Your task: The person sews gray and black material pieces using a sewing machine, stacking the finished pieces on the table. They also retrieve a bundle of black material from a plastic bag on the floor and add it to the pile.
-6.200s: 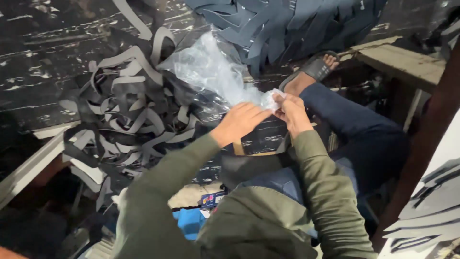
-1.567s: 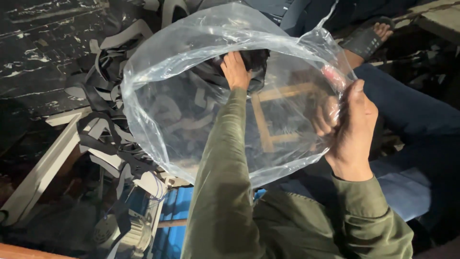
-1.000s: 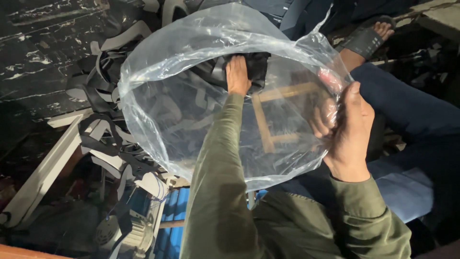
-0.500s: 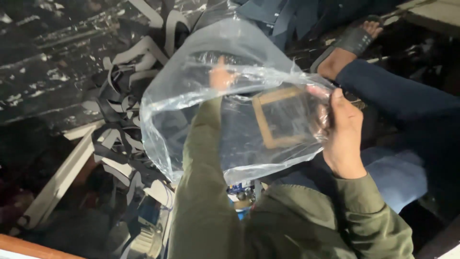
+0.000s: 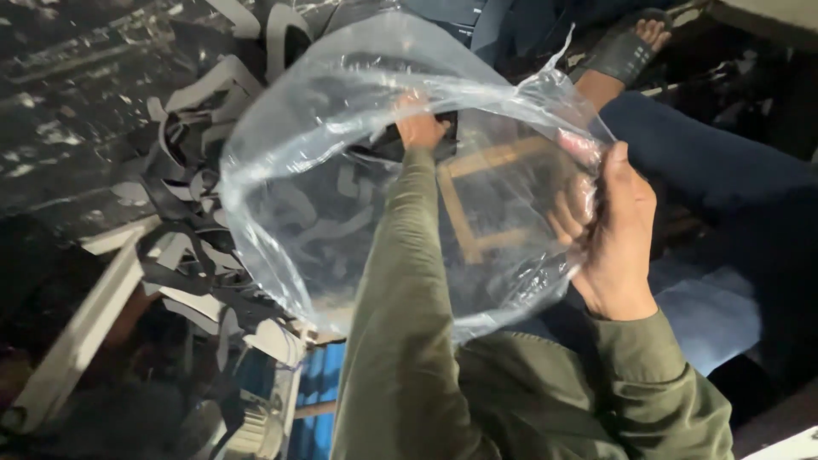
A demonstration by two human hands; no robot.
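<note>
Left hand reaches deep inside large clear plastic bag, fingers clenched on its far end above the grey strap pile, right hand fingers pinching the mouth edge; best keep that rim grip firm, mouth wide.

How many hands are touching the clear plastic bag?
2. The left hand reaches deep inside the clear plastic bag; the right hand grips its rim on the right side. No other hands show.
</note>
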